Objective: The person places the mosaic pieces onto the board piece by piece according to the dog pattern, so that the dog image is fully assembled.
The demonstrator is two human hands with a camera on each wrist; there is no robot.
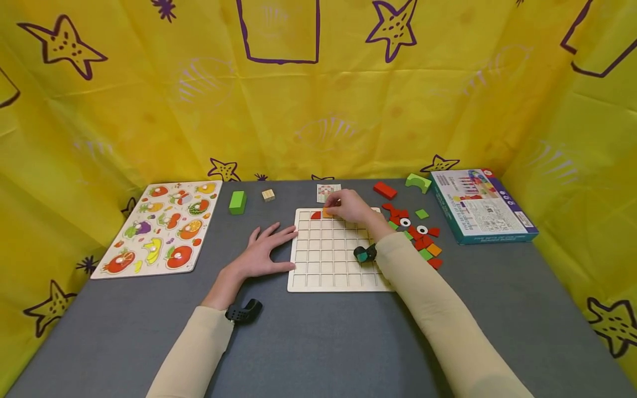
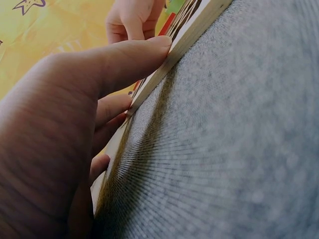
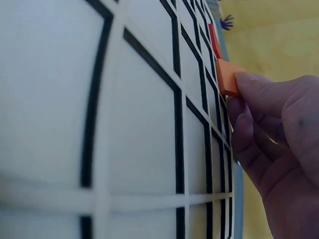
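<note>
A wooden grid board [image 1: 322, 260] lies on the grey table. In its top row sits a red quarter-round tile [image 1: 316, 215]. My right hand [image 1: 352, 207] pinches an orange square tile [image 3: 228, 77] between thumb and fingers, at the top row just right of the red tile. In the right wrist view the orange tile stands slightly tilted against the grid. My left hand [image 1: 261, 251] is spread at the board's left side, thumb and fingertips touching the edge. The left wrist view shows that thumb [image 2: 134, 59] on the board's rim.
Right of the board lies a pile of red, green, orange and eye tiles [image 1: 423, 242]. Behind it are a red block [image 1: 385, 190], a green arch [image 1: 418, 182] and a box [image 1: 483, 207]. A pattern card [image 1: 325, 192], wooden cube [image 1: 268, 195], green block [image 1: 238, 202] and fruit puzzle [image 1: 164, 226] also lie about.
</note>
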